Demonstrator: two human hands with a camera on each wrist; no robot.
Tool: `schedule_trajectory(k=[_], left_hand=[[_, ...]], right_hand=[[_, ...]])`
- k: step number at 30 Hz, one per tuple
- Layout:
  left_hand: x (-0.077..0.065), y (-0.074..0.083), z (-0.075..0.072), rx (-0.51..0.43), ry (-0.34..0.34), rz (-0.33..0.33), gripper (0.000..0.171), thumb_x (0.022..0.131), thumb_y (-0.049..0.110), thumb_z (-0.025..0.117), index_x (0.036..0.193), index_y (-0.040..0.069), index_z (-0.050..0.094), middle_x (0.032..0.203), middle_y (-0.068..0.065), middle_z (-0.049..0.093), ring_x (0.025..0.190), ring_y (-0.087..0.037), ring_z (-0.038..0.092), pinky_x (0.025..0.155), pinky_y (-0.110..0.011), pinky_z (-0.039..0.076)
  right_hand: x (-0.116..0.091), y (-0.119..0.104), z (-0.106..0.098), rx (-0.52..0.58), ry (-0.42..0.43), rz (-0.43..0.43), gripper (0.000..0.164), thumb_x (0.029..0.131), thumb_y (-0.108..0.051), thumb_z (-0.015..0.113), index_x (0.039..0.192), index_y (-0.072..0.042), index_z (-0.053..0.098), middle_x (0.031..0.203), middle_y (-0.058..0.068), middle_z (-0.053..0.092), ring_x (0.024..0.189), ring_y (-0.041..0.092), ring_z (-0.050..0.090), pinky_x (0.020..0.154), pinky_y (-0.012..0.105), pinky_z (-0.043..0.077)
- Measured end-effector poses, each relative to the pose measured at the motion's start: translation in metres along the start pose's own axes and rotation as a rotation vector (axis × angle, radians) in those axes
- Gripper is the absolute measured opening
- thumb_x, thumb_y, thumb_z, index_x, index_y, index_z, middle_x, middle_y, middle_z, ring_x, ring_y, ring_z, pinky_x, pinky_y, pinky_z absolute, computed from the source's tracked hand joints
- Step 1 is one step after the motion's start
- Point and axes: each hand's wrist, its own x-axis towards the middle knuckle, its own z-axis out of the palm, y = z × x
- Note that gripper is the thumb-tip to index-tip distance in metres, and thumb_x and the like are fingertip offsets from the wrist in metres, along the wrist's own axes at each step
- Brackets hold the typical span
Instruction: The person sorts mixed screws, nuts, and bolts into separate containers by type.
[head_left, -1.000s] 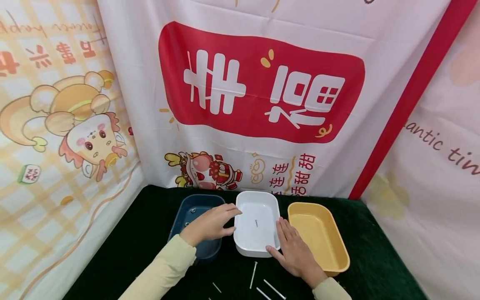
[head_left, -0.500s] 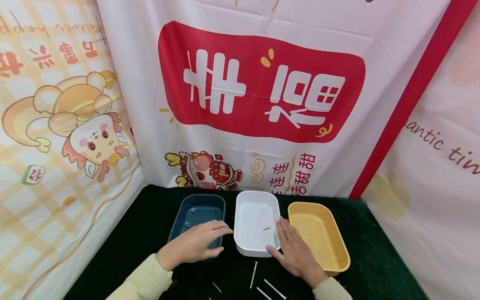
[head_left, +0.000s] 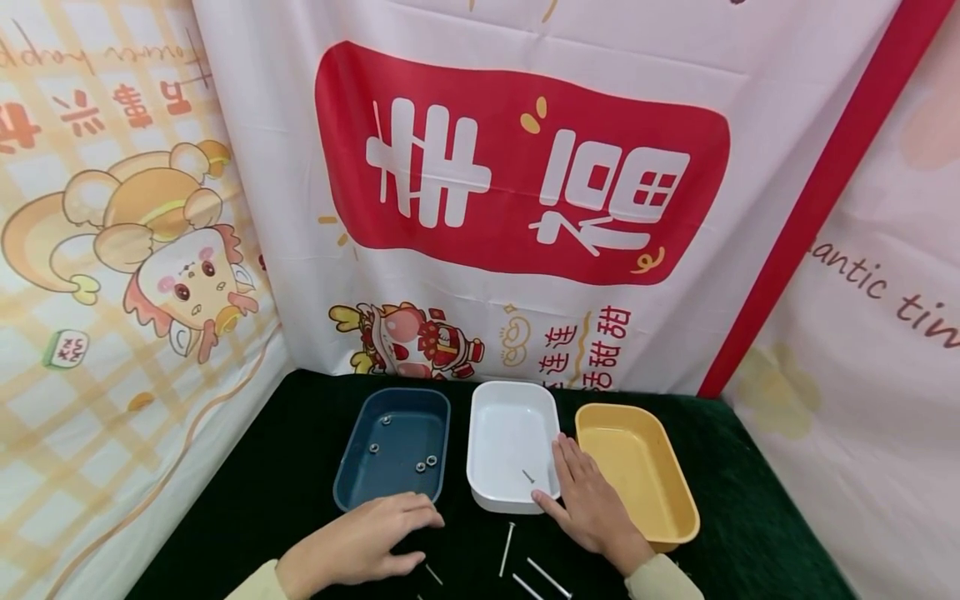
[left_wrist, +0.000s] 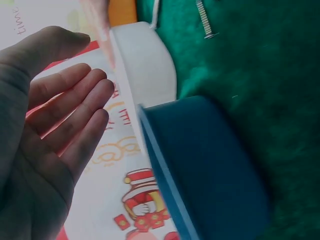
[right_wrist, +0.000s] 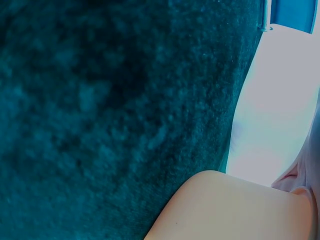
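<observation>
My left hand point(head_left: 367, 537) hovers just in front of the blue tray point(head_left: 352, 471), fingers loosely bent with nothing between them; the left wrist view shows its bare palm point(left_wrist: 55, 130). Several small nuts point(head_left: 421, 467) lie inside that tray. My right hand point(head_left: 592, 504) rests its straight fingers along the right rim of the white tray point(head_left: 510, 417), between it and the yellow tray point(head_left: 645, 467). A small screw point(head_left: 528, 477) lies on the white tray's floor, near the front right.
In front of the white tray lie a long screw point(head_left: 507, 550) and two more long ones, including a screw point(head_left: 550, 577) near my right wrist. A thinner, shorter screw point(head_left: 433, 574) is beside my left thumb. Dark green cloth point(head_left: 757, 517) covers the table; a printed curtain point(head_left: 525, 333) hangs behind.
My left hand has drawn back from over the white tray's left rim, leftward and nearer me, uncovering the nuts. The small screw has turned and shifted toward the tray's front. The right hand stays put.
</observation>
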Motion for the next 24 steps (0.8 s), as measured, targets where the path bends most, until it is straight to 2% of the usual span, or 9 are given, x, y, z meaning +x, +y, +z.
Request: schedule_trajectory(k=[6,12,19,24], left_hand=[[-0.009,-0.005,0.016,-0.094,-0.056,-0.038,0.031,0.099,0.028,0.075,0.129,0.024,0.07,0.121,0.01,0.071,0.107,0.002,0.066,0.091,-0.021,0.06],[-0.014,-0.013,0.032,-0.131,-0.101,-0.08,0.025,0.096,0.025,0.078,0.12,0.026,0.072,0.112,0.015,0.071,0.099,0.006,0.066,0.085,-0.017,0.06],[-0.014,-0.022,0.052,-0.241,-0.168,-0.08,0.024,0.094,0.027,0.079,0.117,0.027,0.072,0.108,0.019,0.071,0.095,0.009,0.064,0.079,-0.016,0.059],[-0.012,-0.027,0.062,-0.18,-0.196,-0.061,0.024,0.093,0.026,0.081,0.115,0.027,0.072,0.104,0.021,0.068,0.091,0.011,0.061,0.077,-0.015,0.057]], right_hand=[[0.0,0.0,-0.001,0.006,0.002,-0.003,0.094,0.104,-0.065,0.05,0.168,-0.004,0.021,0.178,0.014,0.017,0.165,0.033,0.019,0.133,0.056,0.022],[0.0,0.0,-0.001,0.002,-0.001,-0.002,0.094,0.104,-0.067,0.048,0.168,-0.004,0.021,0.178,0.014,0.017,0.165,0.033,0.019,0.133,0.056,0.022],[-0.001,0.001,0.001,-0.007,0.001,-0.01,0.096,0.103,-0.07,0.044,0.168,-0.004,0.022,0.178,0.014,0.018,0.165,0.032,0.019,0.133,0.056,0.022],[-0.001,0.0,0.001,-0.013,0.006,-0.018,0.097,0.103,-0.073,0.042,0.168,-0.003,0.022,0.178,0.014,0.019,0.165,0.032,0.02,0.133,0.056,0.023]])
